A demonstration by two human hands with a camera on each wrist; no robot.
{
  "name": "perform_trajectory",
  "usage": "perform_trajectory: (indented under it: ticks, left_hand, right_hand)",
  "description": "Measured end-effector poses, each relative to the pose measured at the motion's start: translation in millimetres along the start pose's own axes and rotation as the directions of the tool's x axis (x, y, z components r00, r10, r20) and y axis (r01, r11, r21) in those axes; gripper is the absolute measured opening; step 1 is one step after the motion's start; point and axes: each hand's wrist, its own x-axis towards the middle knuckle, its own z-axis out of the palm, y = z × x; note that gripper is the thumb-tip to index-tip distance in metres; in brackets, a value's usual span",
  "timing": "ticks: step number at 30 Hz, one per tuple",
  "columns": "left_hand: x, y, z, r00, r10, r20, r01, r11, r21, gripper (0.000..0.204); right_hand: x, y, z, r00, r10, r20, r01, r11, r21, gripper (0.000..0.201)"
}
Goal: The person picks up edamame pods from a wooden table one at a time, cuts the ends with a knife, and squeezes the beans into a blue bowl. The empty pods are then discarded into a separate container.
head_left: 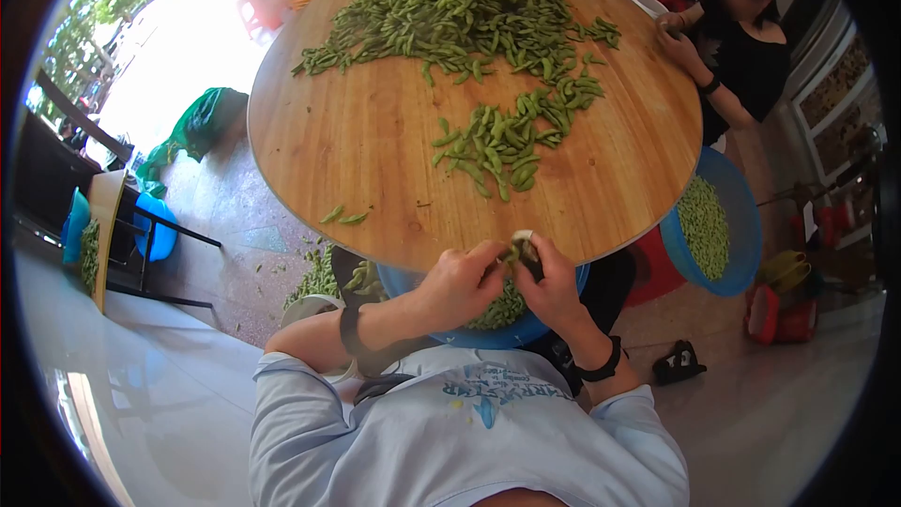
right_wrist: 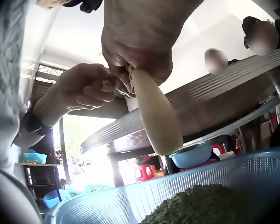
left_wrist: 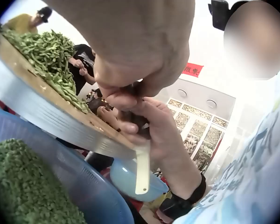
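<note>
Over the near edge of the wooden table, my left hand (head_left: 460,282) and right hand (head_left: 549,291) meet at the fingertips. My right hand grips a tool by its cream handle (right_wrist: 156,112); the handle's rounded end points down and its working end is hidden by the fingers. My left fingers pinch a small green pod (head_left: 514,252), mostly covered by both hands. Below them stands a blue mesh basket (right_wrist: 107,200) with a heap of shelled green beans (right_wrist: 200,205). A loose cluster of soybean pods (head_left: 493,145) lies on the table beyond my hands.
A large pile of pods (head_left: 450,9) covers the table's far side. To the right, a person (head_left: 751,47) sits near a blue basin (head_left: 746,253) of beans. Pods (head_left: 319,282) lie on the floor at left, near a green bag (head_left: 206,122). A sandal (head_left: 678,363) lies at right.
</note>
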Motion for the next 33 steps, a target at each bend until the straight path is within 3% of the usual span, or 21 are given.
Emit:
perform_trajectory:
  ticks: [2, 3, 6, 9, 11, 12, 13, 14, 16, 17, 19, 21, 22, 23, 24, 25, 26, 28, 32, 33]
  left_hand:
    - [-7, 1, -3, 0.998, -0.054, 0.030, 0.055, 0.998, -0.026, 0.019]
    - [-11, 2, -4, 0.992, -0.101, 0.073, 0.105, 0.993, -0.054, 0.019]
    - [-24, 4, -12, 0.980, -0.093, 0.175, 0.101, 0.994, -0.043, 0.019]
    - [-38, 4, -24, 0.994, -0.013, 0.111, 0.003, 0.996, 0.085, 0.020]
    - [-45, 6, -52, 0.987, -0.009, 0.161, -0.017, 0.987, 0.157, 0.022]
    - [-52, -2, -67, 0.974, -0.062, 0.219, -0.017, 0.940, 0.340, 0.023]
    - [-57, 3, -85, 0.942, -0.204, 0.266, 0.044, 0.862, 0.506, 0.020]
    - [-57, 6, -102, 0.865, -0.384, 0.323, 0.051, 0.707, 0.706, 0.016]
    - [-64, -6, -121, 0.856, -0.506, 0.104, 0.151, 0.438, 0.886, 0.016]
    - [-60, -9, -125, 0.856, -0.507, 0.100, 0.153, 0.433, 0.888, 0.016]
    - [-45, -17, -134, 0.966, -0.210, 0.149, 0.002, 0.583, 0.812, 0.022]
    - [-24, -23, -109, 0.981, 0.112, 0.158, -0.188, 0.744, 0.642, 0.035]
    - [-11, -7, -92, 0.944, 0.152, 0.292, -0.304, 0.741, 0.598, 0.039]
    - [-1, 8, -74, 0.889, 0.189, 0.418, -0.410, 0.736, 0.538, 0.044]
    - [5, 2, -52, 0.864, 0.249, 0.438, -0.463, 0.735, 0.495, 0.056]
    - [8, -12, -31, 0.838, 0.305, 0.453, -0.511, 0.732, 0.450, 0.068]
    - [13, -19, -13, 0.845, 0.303, 0.441, -0.500, 0.739, 0.451, 0.068]
    - [24, -27, 9, 0.754, 0.401, 0.520, -0.604, 0.734, 0.309, 0.082]
    - [25, -39, 3, 0.760, 0.393, 0.518, -0.609, 0.711, 0.353, 0.091]
    - [22, -44, -5, 0.800, 0.359, 0.481, -0.570, 0.705, 0.422, 0.094]
  right_hand:
    - [-3, -7, -3, 0.977, 0.112, 0.182, -0.120, 0.992, 0.034, 0.030]
    - [-6, -7, -2, 0.977, 0.105, 0.188, -0.114, 0.993, 0.038, 0.030]
    - [-13, -6, 3, 0.966, -0.069, 0.249, 0.082, 0.996, -0.045, 0.026]
    - [-13, -14, -2, 0.978, 0.038, 0.206, -0.023, 0.997, -0.073, 0.026]
    - [-13, -9, -11, 0.964, 0.054, 0.261, -0.037, 0.997, -0.072, 0.025]
    - [-14, -7, -15, 0.947, 0.066, 0.314, -0.045, 0.996, -0.072, 0.025]
    - [-16, -6, -18, 0.947, 0.074, 0.312, -0.054, 0.996, -0.071, 0.025]
    - [-15, -5, -22, 0.920, 0.119, 0.374, -0.126, 0.992, -0.006, 0.023]
    - [-11, -6, -22, 0.886, 0.147, 0.439, -0.192, 0.980, 0.060, 0.022]
    - [-9, -8, -21, 0.893, 0.079, 0.443, -0.114, 0.992, 0.053, 0.021]
    - [-7, -9, -15, 0.896, 0.009, 0.443, -0.033, 0.998, 0.047, 0.020]
    - [-4, -9, -7, 0.964, 0.096, 0.249, -0.142, 0.975, 0.173, 0.017]
    - [-2, -8, -8, 0.965, 0.091, 0.246, -0.135, 0.976, 0.169, 0.017]
    - [-3, -8, -9, 0.986, 0.103, 0.131, -0.126, 0.976, 0.180, 0.016]
    - [-4, -8, -10, 0.993, 0.117, 0.020, -0.118, 0.974, 0.191, 0.016]
    - [-6, -10, -11, 0.992, 0.119, 0.029, -0.122, 0.975, 0.186, 0.016]
    - [-7, -12, -13, 0.987, 0.159, -0.034, -0.145, 0.954, 0.263, 0.014]
    - [-4, -15, -20, 0.974, 0.211, -0.089, -0.169, 0.924, 0.342, 0.013]
    - [-8, -11, -19, 0.970, 0.240, -0.042, -0.209, 0.909, 0.360, 0.013]
    - [-9, -10, -17, 0.972, 0.231, -0.031, -0.206, 0.913, 0.351, 0.013]
